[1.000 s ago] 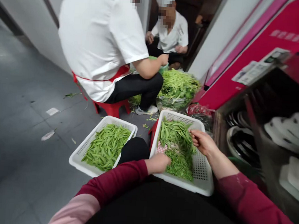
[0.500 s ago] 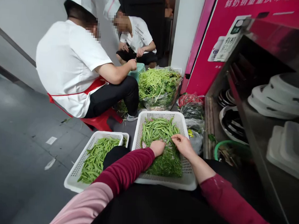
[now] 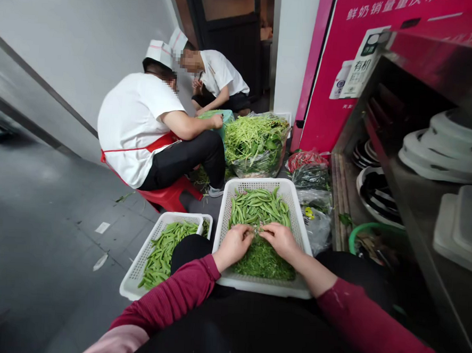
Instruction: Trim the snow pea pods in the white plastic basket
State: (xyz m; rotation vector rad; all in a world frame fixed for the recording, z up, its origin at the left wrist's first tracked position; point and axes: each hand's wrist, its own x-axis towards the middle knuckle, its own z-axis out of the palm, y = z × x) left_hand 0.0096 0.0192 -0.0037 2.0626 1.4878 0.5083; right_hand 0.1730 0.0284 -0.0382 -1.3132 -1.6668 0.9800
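Note:
Over a white perforated basket (image 3: 224, 218) at my lap, my left hand (image 3: 234, 245) and my right hand (image 3: 282, 241) face each other, fingertips nearly meeting. Both are closed in a pinch. What lies between the fingers is too small to make out. Beyond my fingers, green pea pods (image 3: 261, 204) fill the far half of the basket. Beneath my hands and nearer me is a heap of fine green trimmings (image 3: 266, 263). A second white basket (image 3: 134, 277) beside my left knee holds many more pea pods (image 3: 163, 254).
Two people in white shirts and paper hats, one person (image 3: 139, 117) on a red stool (image 3: 174, 193), crouch around a big bag of leafy stems (image 3: 258, 140). Plastic bags (image 3: 313, 192) lie right of my basket. A metal shelf (image 3: 412, 208) with dishes and a green basin (image 3: 366, 230) stand on the right.
My left hand has rolled and drawn back slightly, and my right hand has come lower, so the fingertips now nearly meet. The view has shifted. The seated person leans further forward.

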